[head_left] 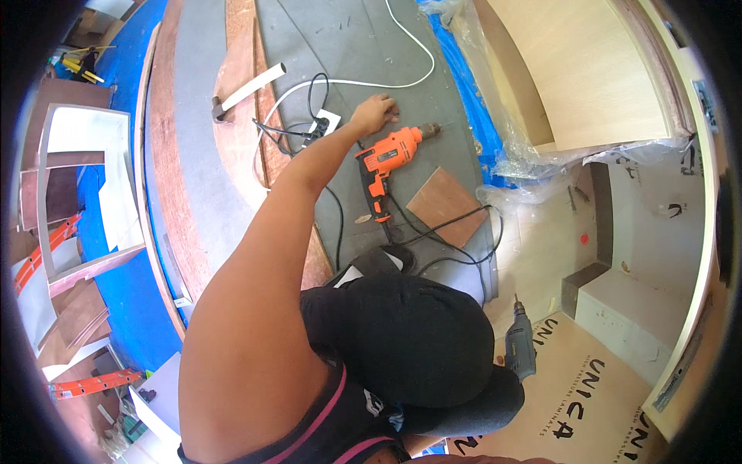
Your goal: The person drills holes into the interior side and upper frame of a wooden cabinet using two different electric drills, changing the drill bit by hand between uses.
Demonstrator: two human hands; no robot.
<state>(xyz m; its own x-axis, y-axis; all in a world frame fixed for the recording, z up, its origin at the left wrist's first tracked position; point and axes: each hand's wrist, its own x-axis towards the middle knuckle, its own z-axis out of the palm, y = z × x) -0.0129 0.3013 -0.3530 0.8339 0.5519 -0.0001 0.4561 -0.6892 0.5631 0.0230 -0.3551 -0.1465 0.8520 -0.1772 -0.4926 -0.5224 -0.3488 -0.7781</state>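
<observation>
My left arm stretches forward over a grey work surface. At its end my left hand is open and holds nothing, fingers loosely bent and a little apart. Just nearer than the hand lies an orange corded power drill, its bit pointing right; hand and drill look apart. A white power strip with a black plug in it sits left of my wrist. Farther left, a hammer with a pale handle rests on a curved wood strip. My right hand is out of view.
A square wood piece lies by the drill's black cord. My dark-clothed knee blocks the lower middle. A grey drill is right of it, beside printed cardboard. A plastic-wrapped cabinet stands right; white cable crosses the surface.
</observation>
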